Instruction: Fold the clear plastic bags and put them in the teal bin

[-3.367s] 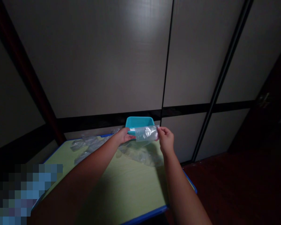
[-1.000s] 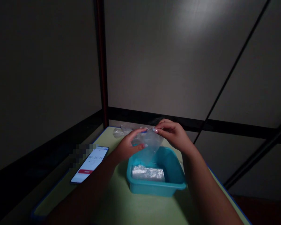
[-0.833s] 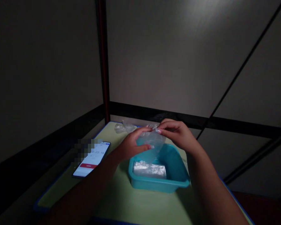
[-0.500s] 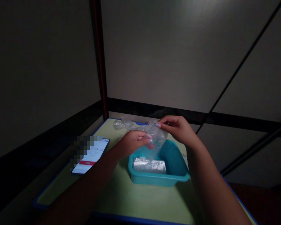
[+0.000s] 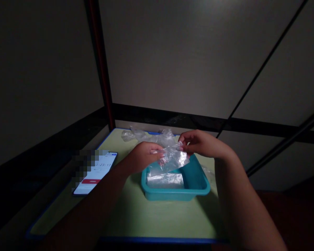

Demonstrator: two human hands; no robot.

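Note:
A clear plastic bag is stretched between my two hands, above a teal plastic basin. My left hand pinches the bag's left side between thumb and fingers. At its upper right edge, my right hand grips the film with bent fingers. Inside the basin, below the bag, lies a shiny roll or bundle of clear plastic. More crumpled clear plastic lies behind my left hand on the table; whether it joins the held bag I cannot tell.
The light green table has a blue edge. A phone with a lit screen lies left of the basin, near my left forearm. Some clear film is at the basin's right. Panelled walls stand close behind and to the left.
The bag hung upright between my hands; now it is flatter and tilted over the basin. My right hand has turned and its fingers curl more. The view has shifted slightly.

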